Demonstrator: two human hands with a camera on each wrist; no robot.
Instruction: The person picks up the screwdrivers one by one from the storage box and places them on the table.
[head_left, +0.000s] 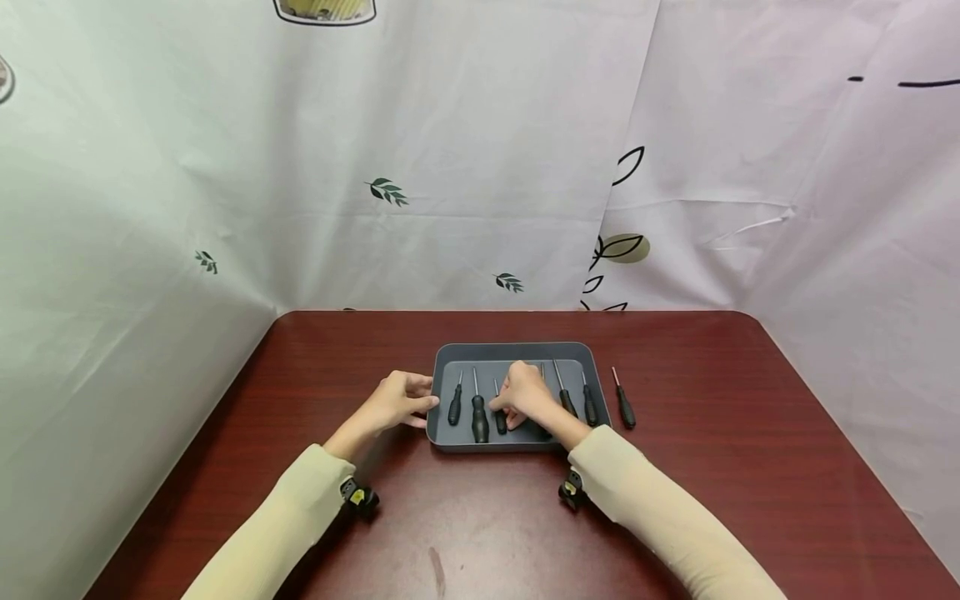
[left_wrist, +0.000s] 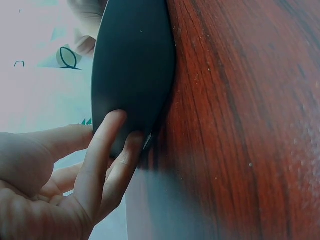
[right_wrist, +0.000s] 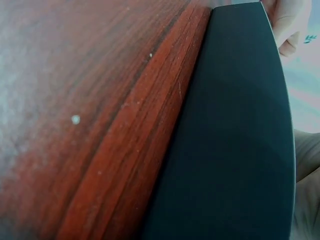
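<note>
A grey tray [head_left: 517, 447] holds several black-handled screwdrivers lying in a row, tips toward the back. At the tray's left wall the left hand [head_left: 397, 401] grips the side; in the left wrist view its fingers [left_wrist: 117, 120] press the outer wall [left_wrist: 132, 60] and the thumb reaches the rim. Over the tray, the right hand [head_left: 528, 392] pinches the handle of a small screwdriver [head_left: 501, 423], third from the left. Its forearm partly covers a screwdriver beside it. In the right wrist view the tray wall [right_wrist: 230, 120] hides most of this hand.
Another black-handled screwdriver [head_left: 626, 408] lies on the dark red wooden table [head_left: 697, 467], just right of the tray. Light patterned cloth [head_left: 465, 150] hangs behind the table and along both sides.
</note>
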